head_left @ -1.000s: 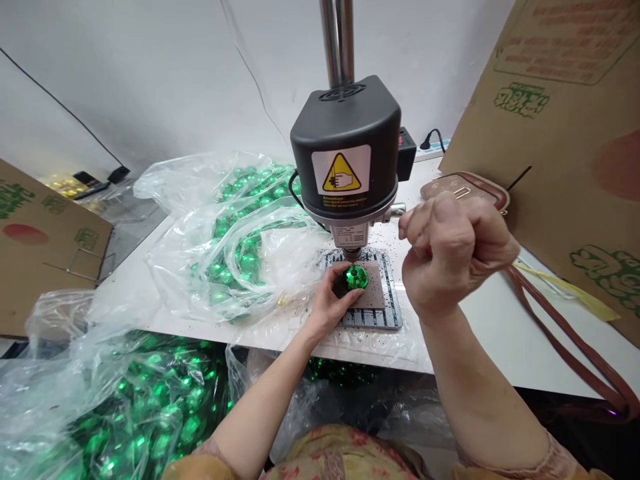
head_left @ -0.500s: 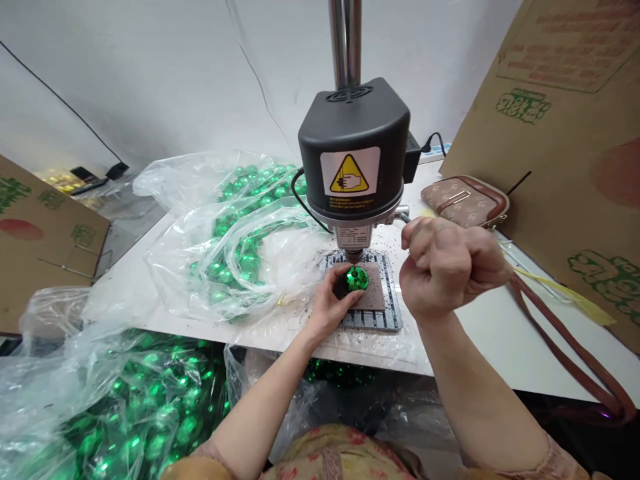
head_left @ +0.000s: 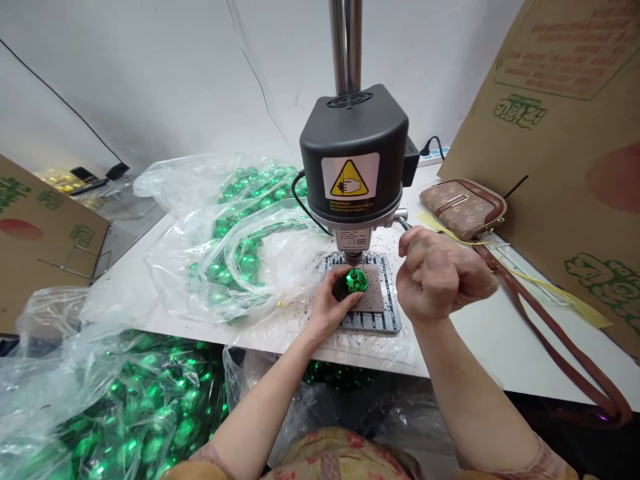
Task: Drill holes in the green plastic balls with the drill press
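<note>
Faceted green bauble, one: on the square pad beneath the drill press, grasped between thumb and fingers of the left hand; underside hidden, bit tip hard to make out. Right hand, right of the bauble: clenched around the feed lever, lever end hidden inside the fist. Press column: cut off above.
</note>
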The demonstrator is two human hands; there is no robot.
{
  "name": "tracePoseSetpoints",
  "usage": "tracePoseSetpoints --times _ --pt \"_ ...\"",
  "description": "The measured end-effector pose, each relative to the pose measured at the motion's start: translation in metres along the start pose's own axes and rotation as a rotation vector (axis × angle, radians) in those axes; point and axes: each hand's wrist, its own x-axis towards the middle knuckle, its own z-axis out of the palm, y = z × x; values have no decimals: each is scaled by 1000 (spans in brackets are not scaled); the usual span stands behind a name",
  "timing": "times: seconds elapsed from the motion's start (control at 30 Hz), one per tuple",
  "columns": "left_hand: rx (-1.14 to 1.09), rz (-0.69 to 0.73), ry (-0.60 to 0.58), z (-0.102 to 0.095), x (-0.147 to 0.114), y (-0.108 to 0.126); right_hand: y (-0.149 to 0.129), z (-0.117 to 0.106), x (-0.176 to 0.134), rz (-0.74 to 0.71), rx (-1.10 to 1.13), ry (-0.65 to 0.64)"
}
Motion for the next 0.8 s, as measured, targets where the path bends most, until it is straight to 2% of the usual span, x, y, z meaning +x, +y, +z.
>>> tracePoseSetpoints --times 0.23,0.4,0.47,0.53,0.63,0.73,0.8 --pt "-3 -5 20 0 -2 0 0 -3 -8 -10 -20 -5" --pt "64 25 38 1 0 1 -11 14 18 165 -68 89" --pt "135 79 84 2 -2 7 -16 21 32 288 -146 118" --pt "246 196 150 2 -11 15 -19 26 42 380 -184 110" --pt "443 485 155 -1 -45 26 -20 29 48 371 -175 109" --pt "587 821 -42 -8 -93 24 -19 27 48 362 -146 113" --pt "702 931 -216 -14 -123 14 -18 25 47 354 -135 113"
